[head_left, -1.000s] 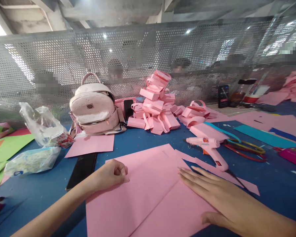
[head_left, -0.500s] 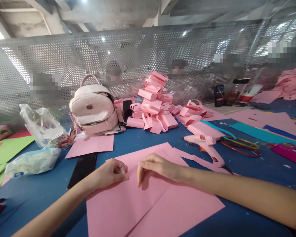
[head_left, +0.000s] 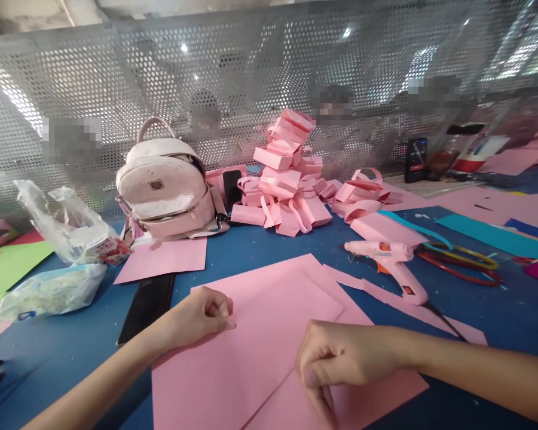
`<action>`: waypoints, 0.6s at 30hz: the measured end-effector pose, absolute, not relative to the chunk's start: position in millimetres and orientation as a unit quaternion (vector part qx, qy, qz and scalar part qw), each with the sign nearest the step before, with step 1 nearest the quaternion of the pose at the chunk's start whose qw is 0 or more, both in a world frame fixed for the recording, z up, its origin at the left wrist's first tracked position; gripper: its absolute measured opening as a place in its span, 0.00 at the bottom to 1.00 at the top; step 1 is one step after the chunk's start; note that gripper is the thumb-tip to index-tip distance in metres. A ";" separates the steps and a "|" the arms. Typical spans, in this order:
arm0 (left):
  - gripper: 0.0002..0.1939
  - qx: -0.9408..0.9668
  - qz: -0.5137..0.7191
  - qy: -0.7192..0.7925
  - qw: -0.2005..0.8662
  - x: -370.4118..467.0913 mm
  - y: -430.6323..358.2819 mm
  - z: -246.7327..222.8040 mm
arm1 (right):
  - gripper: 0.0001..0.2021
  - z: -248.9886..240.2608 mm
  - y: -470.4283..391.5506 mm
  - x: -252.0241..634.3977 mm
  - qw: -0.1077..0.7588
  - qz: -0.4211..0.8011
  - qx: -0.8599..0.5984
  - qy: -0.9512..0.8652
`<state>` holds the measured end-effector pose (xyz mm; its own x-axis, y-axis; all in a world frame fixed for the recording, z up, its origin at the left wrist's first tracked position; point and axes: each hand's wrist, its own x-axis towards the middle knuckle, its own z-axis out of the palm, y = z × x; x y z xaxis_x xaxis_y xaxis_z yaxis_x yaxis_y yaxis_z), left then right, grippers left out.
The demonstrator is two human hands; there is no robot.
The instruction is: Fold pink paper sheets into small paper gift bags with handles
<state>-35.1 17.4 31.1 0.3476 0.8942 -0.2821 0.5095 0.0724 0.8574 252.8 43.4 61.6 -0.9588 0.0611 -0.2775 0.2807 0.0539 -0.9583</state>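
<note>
Several large pink paper sheets (head_left: 215, 370) overlap on the table in front of me. My left hand (head_left: 206, 313) rests on the left part of the sheets, its fingers curled and pressed together; whether anything small is in them is hidden. Toward the lower right, my right hand (head_left: 341, 358) is closed with its fingers pointing down, over the slanting edge of the upper sheet. I cannot make out anything between those fingers. Beyond it, a pink hot glue gun (head_left: 392, 260) lies on its side near a torn pink paper strip (head_left: 363, 286).
A pink backpack (head_left: 161, 185) and a pile of folded pink paper pieces (head_left: 287, 179) stand before a perforated metal screen (head_left: 260, 65). A black phone (head_left: 146, 307) lies left of the sheets, near plastic bags (head_left: 56, 289). Coloured cables (head_left: 461, 263) lie at right.
My right hand has moved down and right, toward me, away from my left hand, over the paper. My left hand stays in place. The view has tilted down slightly.
</note>
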 end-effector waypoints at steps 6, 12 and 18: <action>0.17 0.655 0.187 0.533 0.502 -35.4 17.4 29.9 | 0.29 72.3 41.0 251.6 0.157 -0.713 0.110 0.674; 0.19 0.664 0.190 0.529 0.494 -35.1 16.1 30.5 | 0.19 79.6 41.8 237.6 0.059 -0.545 0.146 0.823; 0.20 0.662 0.186 0.534 0.492 -34.8 16.1 30.1 | 0.17 52.8 42.1 229.0 -0.045 -0.218 0.137 0.965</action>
<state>-34.8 16.1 30.1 0.3612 0.8898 -0.2789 0.5229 0.0544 0.8507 229.0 42.1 52.8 -0.9587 0.2833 0.0274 0.2439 0.8672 -0.4341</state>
